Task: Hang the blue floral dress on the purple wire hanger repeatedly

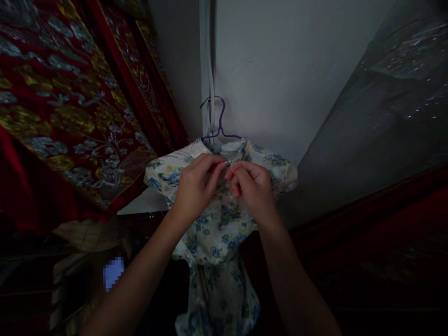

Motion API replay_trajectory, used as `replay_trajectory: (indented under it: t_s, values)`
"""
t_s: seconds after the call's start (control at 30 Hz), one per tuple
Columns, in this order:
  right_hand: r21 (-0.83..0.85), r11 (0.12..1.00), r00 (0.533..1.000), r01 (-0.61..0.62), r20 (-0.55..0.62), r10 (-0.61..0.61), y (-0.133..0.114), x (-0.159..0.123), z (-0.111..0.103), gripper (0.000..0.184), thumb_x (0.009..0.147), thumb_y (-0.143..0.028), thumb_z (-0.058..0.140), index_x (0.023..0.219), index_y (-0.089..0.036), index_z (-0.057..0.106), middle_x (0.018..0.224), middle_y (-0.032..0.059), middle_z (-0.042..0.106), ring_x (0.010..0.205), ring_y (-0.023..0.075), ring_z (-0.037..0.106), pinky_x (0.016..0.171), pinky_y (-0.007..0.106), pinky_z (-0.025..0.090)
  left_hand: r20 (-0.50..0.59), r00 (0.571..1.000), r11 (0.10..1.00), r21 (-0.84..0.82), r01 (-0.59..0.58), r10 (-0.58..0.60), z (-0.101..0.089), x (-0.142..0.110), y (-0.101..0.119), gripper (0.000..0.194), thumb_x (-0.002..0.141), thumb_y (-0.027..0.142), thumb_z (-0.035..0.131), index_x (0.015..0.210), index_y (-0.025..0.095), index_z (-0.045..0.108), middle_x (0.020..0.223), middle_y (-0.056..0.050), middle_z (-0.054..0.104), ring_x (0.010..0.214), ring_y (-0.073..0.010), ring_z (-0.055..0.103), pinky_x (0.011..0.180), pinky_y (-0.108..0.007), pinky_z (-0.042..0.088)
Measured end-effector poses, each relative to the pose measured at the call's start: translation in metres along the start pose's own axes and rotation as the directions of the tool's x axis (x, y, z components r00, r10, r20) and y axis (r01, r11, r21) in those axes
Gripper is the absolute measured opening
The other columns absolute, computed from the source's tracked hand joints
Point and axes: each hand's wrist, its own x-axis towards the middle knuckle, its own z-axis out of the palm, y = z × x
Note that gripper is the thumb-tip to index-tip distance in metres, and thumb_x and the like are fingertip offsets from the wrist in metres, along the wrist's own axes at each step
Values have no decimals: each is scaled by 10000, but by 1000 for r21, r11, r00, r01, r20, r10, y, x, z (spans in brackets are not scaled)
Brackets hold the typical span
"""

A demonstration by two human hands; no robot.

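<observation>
A white dress point(217, 238) with blue flowers and short sleeves hangs from a purple hanger point(222, 112). Just under its collar point(238, 150), my left hand point(201, 179) pinches the front edge of the neckline between thumb and fingertips. Right beside it, my right hand point(252, 184) is closed too, its thumb and forefinger pinching the same neckline with the other fingers curled in. The fingertips of both hands almost meet. Whatever small fastening lies between them is too dark and small to make out.
The hanger hooks onto a pale strip point(207, 60) along the white wall point(280, 70). Red cloth with gold and silver embroidery point(73, 116) hangs at the left. Clear plastic sheeting point(395, 88) covers the right side. Dim furniture stands at lower left.
</observation>
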Motion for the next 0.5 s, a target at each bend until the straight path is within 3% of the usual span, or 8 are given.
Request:
replay_trajectory:
  t_s: [0.13,0.23,0.27,0.33,0.4,0.43,0.47,0.5]
  values:
    - [-168,986,998,5,-64,-16,27,1,-2,295,871,-370,538,640,-200,609,428,-58,427,416,101,369,441,235,265,-45,998,996,84,-32,36,-6,12,10,161,998,279,548,929,196,667,885,-47,694,847,-183,642,822,-288,486]
    - [-191,975,992,-116,-62,106,66,-25,-5,287,823,-368,545,595,-199,591,451,-46,423,450,111,376,443,243,251,-326,943,996,32,82,-67,-30,7,-4,190,998,342,556,932,196,657,858,-23,663,821,-164,614,807,-274,486]
    - [-167,972,985,-166,-71,156,78,-39,-6,295,819,-386,546,594,-201,588,451,-49,412,445,111,368,438,244,244,-431,890,988,-48,144,-150,-43,4,-14,194,991,360,572,917,201,653,830,-7,646,799,-155,603,791,-266,488]
    - [-98,962,963,-255,-109,245,96,-71,-9,325,818,-438,551,593,-206,574,441,-60,380,420,103,338,423,242,225,-562,731,916,-323,237,-387,-69,-7,-42,192,971,356,598,853,210,636,771,18,617,762,-138,591,763,-247,496]
    - [-42,947,942,-320,-122,313,104,-102,-9,356,814,-481,549,582,-210,557,432,-69,356,394,93,309,409,241,205,-477,563,687,-684,245,-675,-87,-25,-72,209,966,271,555,769,209,586,749,19,632,774,-129,617,786,-235,516]
    - [-31,940,936,-340,-105,335,106,-114,-7,359,809,-483,548,577,-210,555,429,-71,351,387,90,302,407,240,200,-333,485,500,-823,268,-809,-91,-37,-85,218,956,237,539,743,205,571,731,12,639,770,-129,633,783,-232,526]
    - [-31,935,934,-353,-78,350,105,-123,-5,352,804,-474,545,572,-209,554,428,-71,350,384,88,300,407,239,199,-200,377,321,-901,293,-905,-89,-51,-95,219,925,205,557,705,205,548,682,15,627,722,-131,639,739,-235,532]
    - [-36,933,933,-358,-47,356,104,-129,-2,339,796,-456,541,566,-208,554,429,-69,350,386,87,303,410,237,200,-133,331,246,-912,329,-934,-84,-67,-103,224,912,166,543,691,201,532,640,13,607,673,-141,638,703,-258,536]
